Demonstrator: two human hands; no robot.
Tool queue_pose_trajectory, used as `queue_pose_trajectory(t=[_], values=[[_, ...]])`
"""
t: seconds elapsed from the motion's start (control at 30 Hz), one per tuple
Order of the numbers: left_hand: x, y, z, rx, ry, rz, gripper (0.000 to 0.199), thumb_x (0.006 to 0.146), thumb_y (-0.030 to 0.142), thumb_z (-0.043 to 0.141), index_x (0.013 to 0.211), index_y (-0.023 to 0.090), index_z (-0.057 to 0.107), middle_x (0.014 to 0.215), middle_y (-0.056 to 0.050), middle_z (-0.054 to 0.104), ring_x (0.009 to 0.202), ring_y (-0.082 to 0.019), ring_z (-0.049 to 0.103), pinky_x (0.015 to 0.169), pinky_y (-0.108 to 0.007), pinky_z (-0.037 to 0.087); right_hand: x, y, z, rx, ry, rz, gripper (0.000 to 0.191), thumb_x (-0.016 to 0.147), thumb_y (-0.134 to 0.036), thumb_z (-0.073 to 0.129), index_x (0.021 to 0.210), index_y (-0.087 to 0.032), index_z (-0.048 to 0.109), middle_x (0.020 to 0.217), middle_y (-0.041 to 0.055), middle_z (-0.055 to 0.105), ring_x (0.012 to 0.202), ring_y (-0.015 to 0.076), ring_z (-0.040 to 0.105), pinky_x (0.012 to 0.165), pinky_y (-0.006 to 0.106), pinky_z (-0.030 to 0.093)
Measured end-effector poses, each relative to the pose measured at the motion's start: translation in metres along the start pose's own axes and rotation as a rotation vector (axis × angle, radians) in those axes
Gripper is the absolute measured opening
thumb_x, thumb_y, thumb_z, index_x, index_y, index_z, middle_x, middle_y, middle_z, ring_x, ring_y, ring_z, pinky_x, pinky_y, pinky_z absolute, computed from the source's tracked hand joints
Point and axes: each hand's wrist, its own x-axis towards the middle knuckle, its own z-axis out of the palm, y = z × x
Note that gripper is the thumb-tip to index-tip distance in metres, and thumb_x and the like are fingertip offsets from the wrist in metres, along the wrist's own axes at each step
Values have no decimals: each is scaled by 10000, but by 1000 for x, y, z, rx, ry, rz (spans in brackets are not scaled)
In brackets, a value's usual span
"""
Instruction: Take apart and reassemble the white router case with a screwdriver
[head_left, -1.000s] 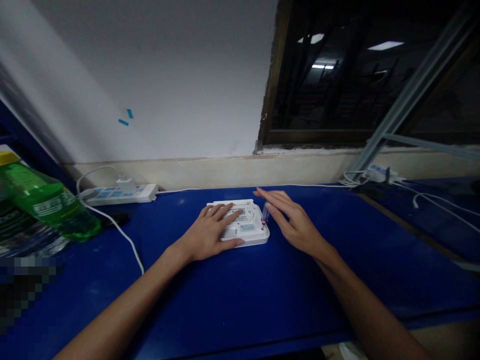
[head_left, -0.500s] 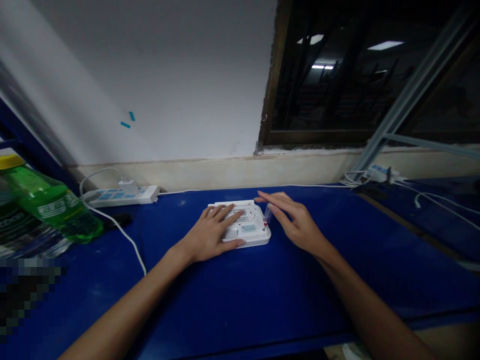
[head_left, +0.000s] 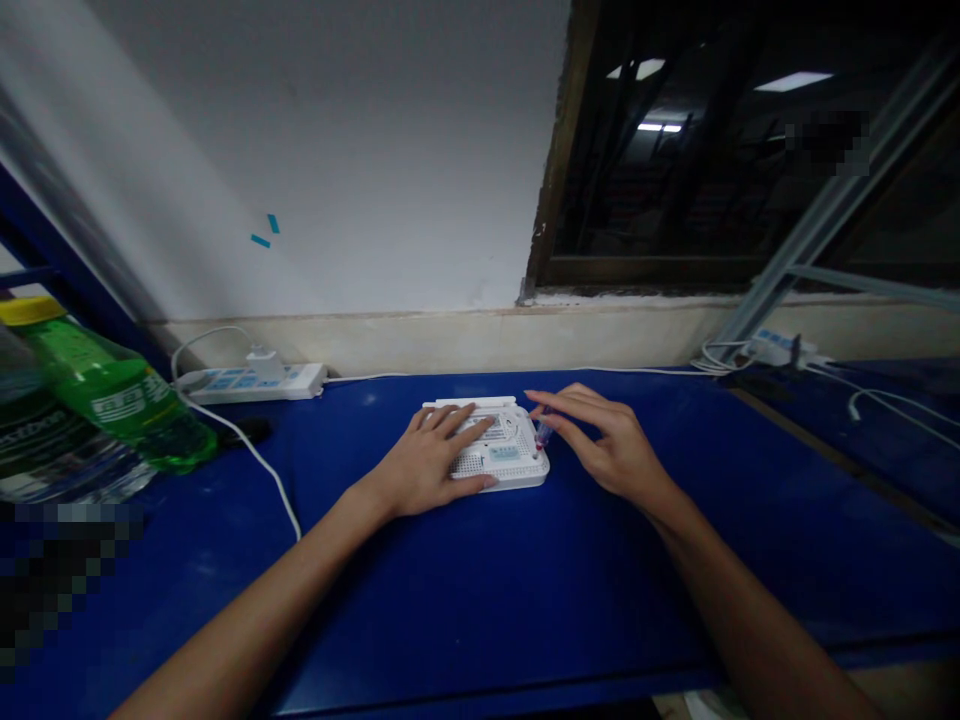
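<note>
A white plastic device like a router [head_left: 517, 466], with vent holes and a pale label, lies flat on the blue table [head_left: 480, 610]. My left hand [head_left: 427, 460] rests on its left part with the fingers spread, covering some of the surface. Between the thumb and fingers of my right hand [head_left: 611, 445] is a small screwdriver [head_left: 544, 430] with a clear handle and a reddish lower end. It stands tilted over the device's right edge, near a corner; its tip is too small to make out.
At the left lie a green bottle [head_left: 127, 400] with a yellow cap and a white power strip [head_left: 300, 382] with a plugged-in charger [head_left: 264, 363]. A white cable [head_left: 259, 465] runs down the table. Another power strip [head_left: 776, 347] sits at the back right beside a metal frame.
The view has shifted slightly, so the scene sits a little differently. My right fingers have closed more around the screwdriver's handle. My left hand stays on the device.
</note>
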Motion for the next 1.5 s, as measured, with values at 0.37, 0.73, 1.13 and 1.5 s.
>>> queue_pose_trajectory(t=[0.37,0.73,1.13,1.5], values=[[0,0,0,3,3,5,789,896,772,358,1550,361,199,1632,-70,194,1470,-358,255,1179,-606,200,-1,-2,4,-37,-45,16,420,988,-206,504,1401,-275,551,1233,74,676,1145,227,588,972,424,481],[0,2,-2,8,-5,3,796,896,763,379,1552,350,197,1626,-96,205,1466,-377,255,1168,-631,202,-1,-2,10,-113,66,114,359,877,-330,703,1224,-239,688,990,59,744,844,209,683,805,378,556],[-6,-16,-16,-182,-55,102,761,860,555,658,1511,409,292,1626,-68,217,1488,-337,227,1176,-618,228,-4,8,5,81,-49,218,398,900,-285,666,1292,-240,618,952,39,740,788,174,715,751,322,609],[-7,-29,-23,-209,-92,129,683,845,576,676,1453,407,415,1622,-50,237,1463,-314,299,1172,-558,287,-8,8,6,233,-125,276,543,883,-258,674,1395,-289,494,978,34,723,840,189,730,804,354,637]])
